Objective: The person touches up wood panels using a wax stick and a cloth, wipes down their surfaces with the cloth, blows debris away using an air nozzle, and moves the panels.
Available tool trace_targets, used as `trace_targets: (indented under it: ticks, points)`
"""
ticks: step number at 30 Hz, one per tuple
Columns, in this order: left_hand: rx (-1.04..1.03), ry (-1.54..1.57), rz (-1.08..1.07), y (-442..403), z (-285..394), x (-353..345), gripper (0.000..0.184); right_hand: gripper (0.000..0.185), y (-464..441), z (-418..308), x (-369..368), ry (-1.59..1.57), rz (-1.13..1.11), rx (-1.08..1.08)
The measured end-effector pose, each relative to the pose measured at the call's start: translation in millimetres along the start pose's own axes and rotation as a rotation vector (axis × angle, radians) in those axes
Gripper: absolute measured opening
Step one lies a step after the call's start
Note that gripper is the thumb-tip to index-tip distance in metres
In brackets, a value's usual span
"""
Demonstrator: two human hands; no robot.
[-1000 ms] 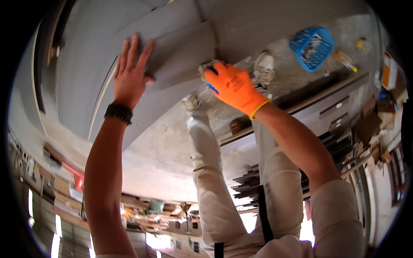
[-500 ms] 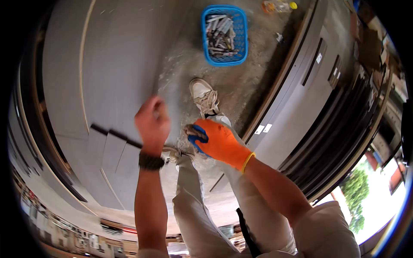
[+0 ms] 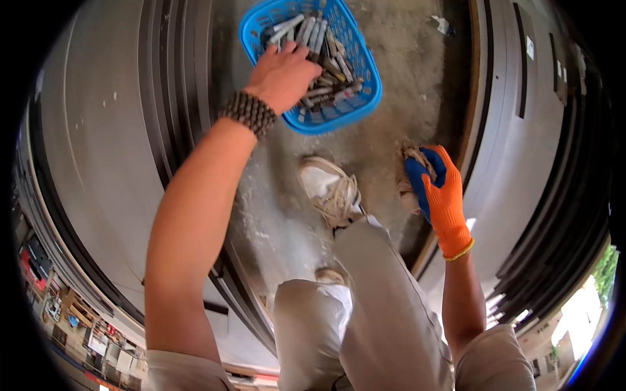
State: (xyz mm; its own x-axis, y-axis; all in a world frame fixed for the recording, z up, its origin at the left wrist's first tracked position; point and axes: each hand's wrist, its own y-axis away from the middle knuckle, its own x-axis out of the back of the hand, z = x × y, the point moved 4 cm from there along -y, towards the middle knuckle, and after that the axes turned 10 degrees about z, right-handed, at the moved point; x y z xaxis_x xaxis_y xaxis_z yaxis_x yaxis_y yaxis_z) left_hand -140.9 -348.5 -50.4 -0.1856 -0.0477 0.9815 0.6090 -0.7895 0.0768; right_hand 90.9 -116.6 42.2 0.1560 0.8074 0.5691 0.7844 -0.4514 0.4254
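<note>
My left hand (image 3: 283,75), bare with a dark braided band at the wrist, reaches into a blue plastic basket (image 3: 358,114) on the floor. Its fingers are spread over several marker-like sticks (image 3: 340,62) in grey, white and brown. Whether the fingertips touch them is unclear. To the right, my right hand (image 3: 440,189), in an orange and blue glove, is closed round a crumpled brownish cloth (image 3: 409,186) above the floor.
Stacked grey panels (image 3: 104,130) line the left side. More panels (image 3: 515,150) with dark strips and small white labels stand on the right. My shoe (image 3: 329,186) is on the concrete floor (image 3: 391,78) between them. A small scrap (image 3: 443,26) lies near the top.
My left hand has gone from beside the panels to the basket, and its fingers have spread. My right hand has moved right, away from my legs, still holding the cloth. The view has shifted.
</note>
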Motion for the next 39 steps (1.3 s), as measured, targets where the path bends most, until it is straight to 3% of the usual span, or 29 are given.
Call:
trace_targets:
  ticks: [2, 4, 6, 7, 11, 16, 18, 20, 22, 23, 27, 33, 36, 38, 39]
  points:
    - [0.093, 0.079, -0.120, 4.1, -1.5, 7.2, 0.030, 0.036, -7.8, 7.4, -16.2, -0.076, 0.044, 0.030]
    - [0.052, 0.094, -0.059, 4.4, -9.5, 12.5, 0.026, 0.037, -12.7, 12.9, -26.6, -0.140, 0.088, 0.054]
    - [0.213, 0.148, 0.206, 1.5, -18.2, 36.9, 0.025, 0.036, -19.6, 15.2, -32.9, -0.244, 0.141, 0.087]
    - [0.174, 0.090, 0.367, -1.7, -31.2, 43.3, 0.024, 0.037, -23.3, 10.7, -34.4, -0.220, 0.123, 0.103]
    - [0.166, 0.020, 0.487, -16.3, -57.0, 50.7, 0.022, 0.036, -34.3, -2.8, -25.5, -0.318, 0.249, 0.263]
    - [0.234, 0.338, 0.246, -11.3, -37.1, 29.5, 0.023, 0.023, -19.3, 15.4, -18.1, -0.443, 0.186, 0.030]
    - [0.232, 0.384, 0.221, -9.1, -27.0, 17.8, 0.023, 0.022, -11.7, 45.2, -16.6, -0.688, 0.044, -0.035]
    - [0.156, 0.322, 0.196, -8.5, -16.8, 9.5, 0.027, 0.026, 0.8, 93.8, -22.8, -0.654, 0.138, 0.125]
    - [0.168, 0.336, 0.216, -13.2, -16.1, 6.7, 0.034, 0.045, 5.0, 123.1, -25.1, -0.971, -0.078, 0.063]
    - [0.178, 0.308, 0.271, -16.0, -19.2, 4.9, 0.036, 0.060, 1.0, 150.6, -33.6, -1.559, -0.191, -0.338]
    - [0.239, 0.286, 0.348, -27.3, -25.5, 13.9, 0.040, 0.072, 13.4, 101.4, -39.9, -1.768, -0.387, -0.459]
    - [0.404, 0.291, 0.368, -43.5, -45.5, 14.3, 0.042, 0.069, 6.9, 109.0, -55.3, -1.772, -0.448, -0.529]
    - [0.351, 0.204, 0.244, -44.0, -35.1, 8.3, 0.045, 0.067, 3.2, 110.0, -53.3, -1.716, -0.432, -0.544]
    - [0.210, 0.205, 0.143, -38.3, -26.7, 5.7, 0.048, 0.065, -0.3, 116.6, -49.0, -1.622, -0.397, -0.512]
    - [0.196, 0.264, 0.078, -35.8, -28.1, 9.5, 0.048, 0.056, 0.8, 101.0, -44.5, -1.649, -0.417, -0.478]
